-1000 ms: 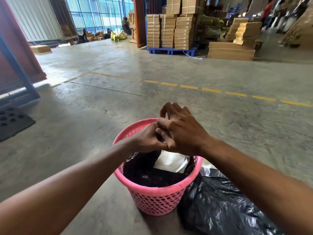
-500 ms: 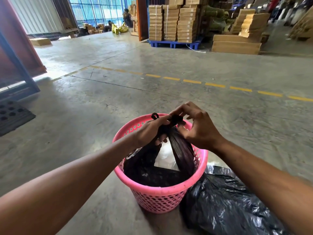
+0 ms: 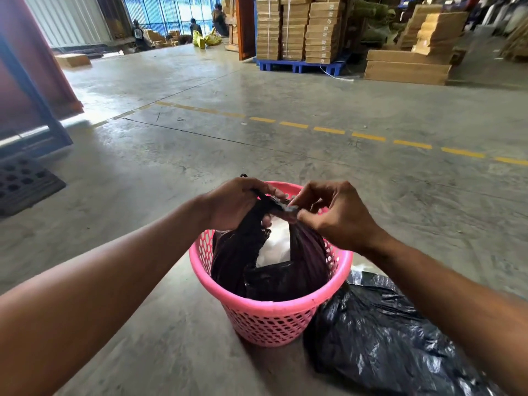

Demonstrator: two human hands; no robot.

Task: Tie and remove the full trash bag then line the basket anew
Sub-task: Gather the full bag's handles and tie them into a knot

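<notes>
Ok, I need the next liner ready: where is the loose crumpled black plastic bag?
In the head view, the loose crumpled black plastic bag lies on the concrete floor, lower right, against the pink perforated plastic basket, under the right forearm.

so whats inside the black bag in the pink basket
Through the gap in the black bag, something white shows. The rest of its contents are covered by the plastic, which fills the pink basket.

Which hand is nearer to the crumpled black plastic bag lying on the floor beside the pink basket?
Right. The right hand is above the basket's right side, toward the crumpled black plastic bag. The left hand is over the basket's left side, farther away.
</notes>
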